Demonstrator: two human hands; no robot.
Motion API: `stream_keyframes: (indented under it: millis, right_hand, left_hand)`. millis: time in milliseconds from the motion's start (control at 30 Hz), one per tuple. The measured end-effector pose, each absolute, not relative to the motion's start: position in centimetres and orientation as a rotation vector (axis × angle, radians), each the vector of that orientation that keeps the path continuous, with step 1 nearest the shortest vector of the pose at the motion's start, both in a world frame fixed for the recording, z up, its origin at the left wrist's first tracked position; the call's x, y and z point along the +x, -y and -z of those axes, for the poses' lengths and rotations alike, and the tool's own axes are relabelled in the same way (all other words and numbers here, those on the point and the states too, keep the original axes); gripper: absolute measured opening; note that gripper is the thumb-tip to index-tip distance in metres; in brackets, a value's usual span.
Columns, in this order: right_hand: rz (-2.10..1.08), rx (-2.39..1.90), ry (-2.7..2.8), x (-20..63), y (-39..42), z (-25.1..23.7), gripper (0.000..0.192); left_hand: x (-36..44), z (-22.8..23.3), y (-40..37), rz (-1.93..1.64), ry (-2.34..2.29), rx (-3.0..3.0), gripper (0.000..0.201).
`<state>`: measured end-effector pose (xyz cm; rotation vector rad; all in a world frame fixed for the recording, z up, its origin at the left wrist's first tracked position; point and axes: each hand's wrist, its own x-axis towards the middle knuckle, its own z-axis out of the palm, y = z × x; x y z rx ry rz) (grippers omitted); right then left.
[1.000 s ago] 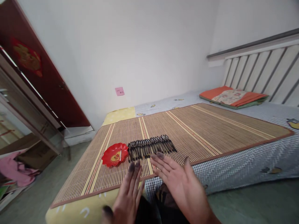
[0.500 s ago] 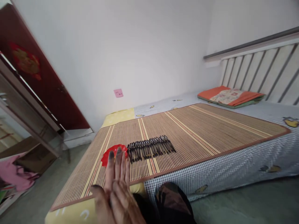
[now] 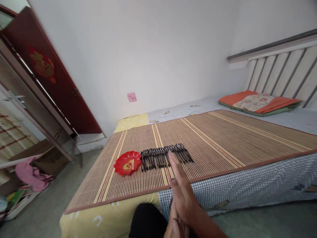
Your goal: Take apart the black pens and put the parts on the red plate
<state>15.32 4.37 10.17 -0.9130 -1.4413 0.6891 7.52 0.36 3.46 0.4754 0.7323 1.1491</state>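
Note:
My right hand (image 3: 184, 195) is held up at the near edge of the bed, fingers stretched straight and pointing at the mat. Its palm lies against my left hand (image 3: 173, 222), which is largely hidden beneath and behind it. No object shows between the two palms. Beyond the fingertips, a row of slim black pen-like items (image 3: 162, 157) lies side by side on the striped mat (image 3: 210, 145). To the left of that row sits a red scalloped dish (image 3: 120, 164) with a gold centre. A thin white stick (image 3: 133, 164) rests in the dish.
The mat covers much of the bed, over a checked sheet (image 3: 260, 185). A folded orange quilt (image 3: 260, 101) lies by the slatted headboard (image 3: 279, 71). My dark-clothed knee (image 3: 148, 219) is against the bed's front. A dark red door (image 3: 56, 79) stands at left, near pink cloth (image 3: 33, 175).
My hands have shifted right, from in front of the red dish to in front of the black row. The spread left fingers are now mostly covered. The view has turned slightly left.

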Motion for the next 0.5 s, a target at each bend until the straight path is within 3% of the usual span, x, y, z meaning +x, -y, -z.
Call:
stream_keyframes:
  millis: [100, 267, 400, 500]
  right_hand:
    - [-0.693, -0.919, 1.521, 16.1, -4.4, -9.1, 0.057]
    - [-0.705, -0.769, 1.818, 14.4, -3.4, -2.0, 0.067]
    - [-0.794, -1.098, 1.617, 16.2, -2.5, 5.3, 0.051]
    - [-0.821, -1.231, 1.431, 17.7, -2.0, 8.7, 0.044]
  left_hand:
    - [4.5, -3.7, 0.2, -1.061, -0.674, 0.464, 0.046]
    - [0.7, -4.6, -2.2, -1.088, -0.694, 0.421, 0.045]
    - [-3.0, -4.2, -4.6, -1.317, -0.979, 0.278, 0.018]
    - [-6.3, -3.4, -6.8, -1.394, -1.180, 0.220, 0.014]
